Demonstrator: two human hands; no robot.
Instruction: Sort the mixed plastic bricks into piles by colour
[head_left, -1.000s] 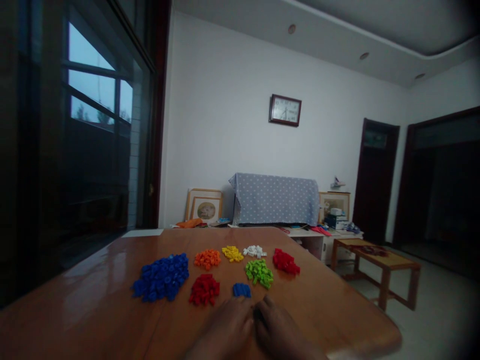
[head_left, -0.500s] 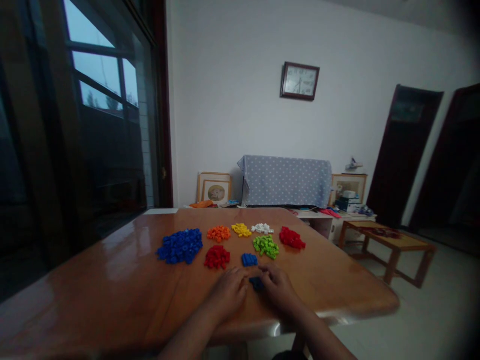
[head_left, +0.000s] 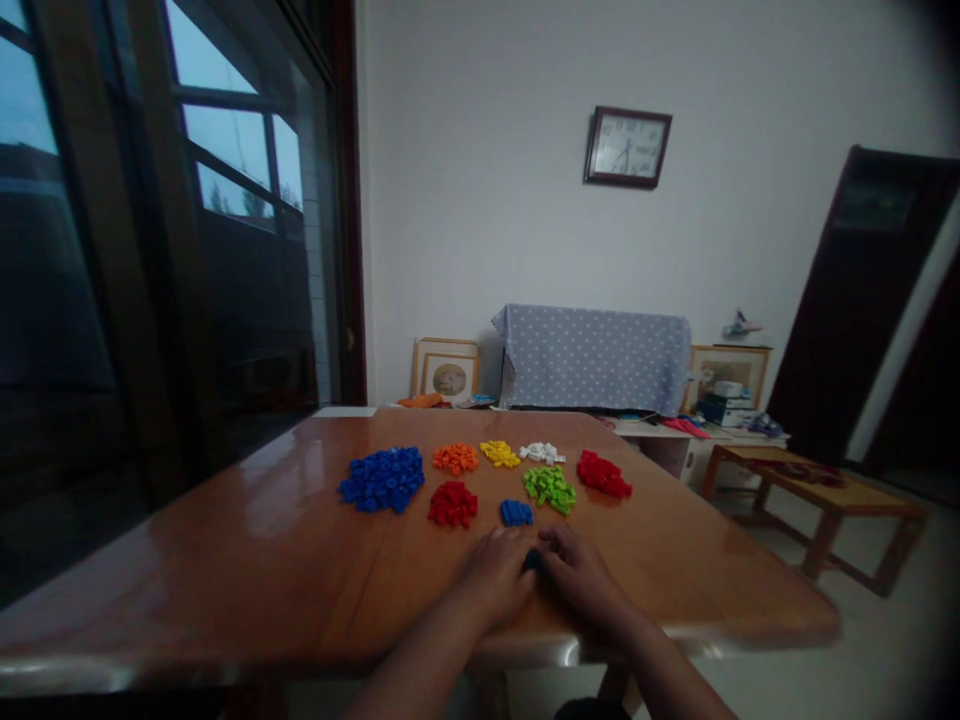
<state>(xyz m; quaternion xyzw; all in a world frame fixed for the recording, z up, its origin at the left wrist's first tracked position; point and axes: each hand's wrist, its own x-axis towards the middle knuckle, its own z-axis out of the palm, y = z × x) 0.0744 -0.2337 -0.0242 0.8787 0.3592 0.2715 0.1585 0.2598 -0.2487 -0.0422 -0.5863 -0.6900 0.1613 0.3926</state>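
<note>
My left hand (head_left: 501,568) and my right hand (head_left: 579,568) meet near the front edge of the wooden table (head_left: 675,560). Between their fingers is a small dark blue toy building block (head_left: 533,560), mostly covered, and both hands are closed on it. Just beyond my fingers lies a small flat group of blue building blocks (head_left: 516,513), side by side. A heap of red blocks (head_left: 453,505) sits to its left, and light green blocks (head_left: 550,488) lie behind it to the right.
Farther left is a large heap of blue blocks (head_left: 382,480). Orange blocks (head_left: 454,459), yellow blocks (head_left: 499,454) and white blocks (head_left: 541,453) form a back row. More red blocks (head_left: 604,474) lie at the right. A low wooden table (head_left: 832,490) stands beyond the right edge.
My hands have come closer together around the dark blue block, which is now more covered. The whole view has shifted, so the table's things appear farther right and slightly higher.
</note>
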